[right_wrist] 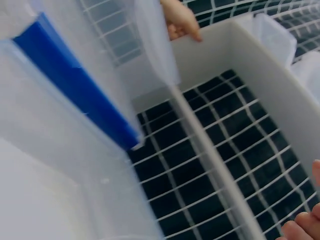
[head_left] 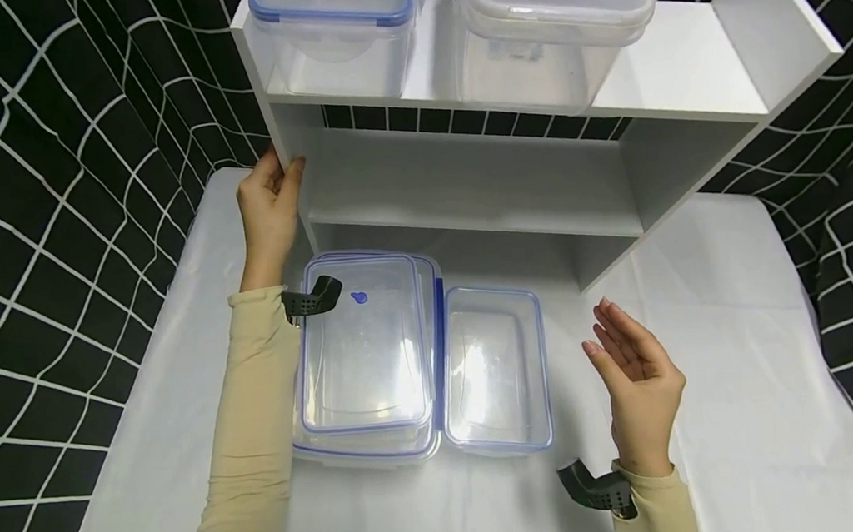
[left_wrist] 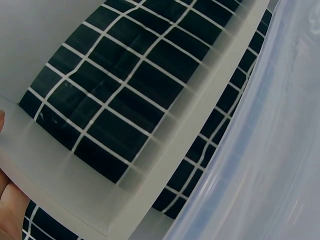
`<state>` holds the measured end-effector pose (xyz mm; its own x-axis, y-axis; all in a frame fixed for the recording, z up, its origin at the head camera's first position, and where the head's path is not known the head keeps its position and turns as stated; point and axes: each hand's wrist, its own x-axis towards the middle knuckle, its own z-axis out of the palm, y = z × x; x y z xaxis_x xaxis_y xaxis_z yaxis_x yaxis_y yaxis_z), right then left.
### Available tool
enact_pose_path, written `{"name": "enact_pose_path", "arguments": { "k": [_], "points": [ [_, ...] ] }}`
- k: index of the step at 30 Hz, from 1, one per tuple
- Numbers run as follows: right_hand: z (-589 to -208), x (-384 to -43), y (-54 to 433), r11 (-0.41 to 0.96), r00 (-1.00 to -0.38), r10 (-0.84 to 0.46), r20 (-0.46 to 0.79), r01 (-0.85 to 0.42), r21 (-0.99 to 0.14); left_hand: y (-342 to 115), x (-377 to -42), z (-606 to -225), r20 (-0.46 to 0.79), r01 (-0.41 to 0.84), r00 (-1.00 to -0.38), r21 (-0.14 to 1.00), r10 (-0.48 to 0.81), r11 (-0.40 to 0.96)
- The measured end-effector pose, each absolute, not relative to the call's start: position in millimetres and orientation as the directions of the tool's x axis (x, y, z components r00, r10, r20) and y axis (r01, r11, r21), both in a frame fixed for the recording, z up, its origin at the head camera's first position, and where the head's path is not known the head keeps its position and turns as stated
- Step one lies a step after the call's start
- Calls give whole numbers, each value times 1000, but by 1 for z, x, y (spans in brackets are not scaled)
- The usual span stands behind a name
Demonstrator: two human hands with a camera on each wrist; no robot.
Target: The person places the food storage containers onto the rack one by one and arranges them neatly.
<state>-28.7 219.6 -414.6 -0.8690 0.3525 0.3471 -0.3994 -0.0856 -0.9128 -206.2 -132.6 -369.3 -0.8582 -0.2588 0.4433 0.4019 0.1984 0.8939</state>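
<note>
A white shelf unit [head_left: 464, 175] stands on the white-covered table. My left hand [head_left: 269, 203] holds the edge of its left side panel, the thumb in front and the other fingers mostly hidden behind; in the left wrist view part of this hand [left_wrist: 11, 207] shows at the panel. Off the unit's lower right corner, my right hand [head_left: 638, 379] hovers with loosely bent fingers and touches nothing. Below the shelf lie a stack of clear lidded containers [head_left: 365, 346] with blue rims and, beside it, a clear container without a visible lid [head_left: 495, 369].
On the upper shelf sit a blue-rimmed lidded container [head_left: 342, 47] and a larger one with a whitish lid [head_left: 551, 31]. Black fabric with a white grid [head_left: 41, 246] surrounds the table. White table surface [head_left: 766, 373] extends to the right of my right hand.
</note>
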Motion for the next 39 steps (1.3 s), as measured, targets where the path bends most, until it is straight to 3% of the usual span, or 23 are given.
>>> {"name": "enact_pose_path", "arguments": {
  "k": [16,27,39],
  "points": [
    [-455,11,218,48,-926,282,251,-247,-968,-133,-207,-371,441,399,-857,895,-266,198],
    [-478,25,210,257,-938,175,301,-251,-933,-133,-206,-370,430,395,-862,902,-269,177],
    [-499,34,205,300,-945,118,307,-261,-918,-133,-205,-371,471,426,-845,879,-253,215]
  ]
}}
